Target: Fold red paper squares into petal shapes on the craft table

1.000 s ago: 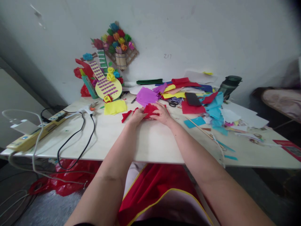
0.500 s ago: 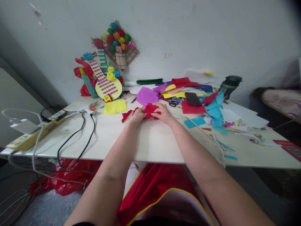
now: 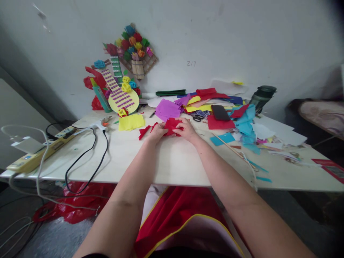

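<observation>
Both my hands meet over the middle of the table, holding a piece of red crepe paper (image 3: 171, 125) between them. My left hand (image 3: 159, 132) grips its left side with the fingers closed. On the opposite side, my right hand (image 3: 186, 130) pinches the paper between bent fingers and thumb. More red paper pieces (image 3: 144, 132) lie just left of my left hand. A purple paper sheet (image 3: 166, 109) rests right behind the hands, and a yellow paper piece (image 3: 131, 122) is to the left.
Scissors (image 3: 198, 118), a dark phone (image 3: 220, 113) and coloured paper scraps crowd the right side, with a bottle (image 3: 263, 98) behind. At left are a power strip (image 3: 43, 150), loose cables, a glue bottle (image 3: 100, 96) and a guitar-shaped craft (image 3: 124, 101). A thin stick (image 3: 231, 148) lies at right.
</observation>
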`<act>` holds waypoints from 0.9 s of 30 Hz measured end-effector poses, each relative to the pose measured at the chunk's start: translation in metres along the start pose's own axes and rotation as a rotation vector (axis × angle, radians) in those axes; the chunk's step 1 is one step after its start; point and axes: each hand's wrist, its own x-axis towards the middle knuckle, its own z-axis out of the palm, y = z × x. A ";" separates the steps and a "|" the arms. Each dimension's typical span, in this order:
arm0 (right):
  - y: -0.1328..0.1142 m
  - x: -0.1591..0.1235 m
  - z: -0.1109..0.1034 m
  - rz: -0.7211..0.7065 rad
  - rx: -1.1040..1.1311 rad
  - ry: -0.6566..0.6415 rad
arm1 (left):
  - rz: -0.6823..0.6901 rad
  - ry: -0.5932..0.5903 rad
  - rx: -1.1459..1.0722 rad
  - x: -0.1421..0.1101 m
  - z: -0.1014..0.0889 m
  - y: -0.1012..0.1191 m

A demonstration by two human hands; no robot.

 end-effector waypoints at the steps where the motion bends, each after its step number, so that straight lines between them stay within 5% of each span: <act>1: 0.001 0.000 0.000 0.008 0.000 -0.002 | -0.001 0.001 -0.001 0.000 0.000 0.001; 9: 0.005 0.001 0.003 0.040 0.018 -0.015 | -0.039 0.067 -0.081 -0.002 0.003 0.005; 27: -0.001 0.000 0.000 0.077 0.061 -0.003 | -0.007 0.013 0.059 -0.001 -0.001 0.001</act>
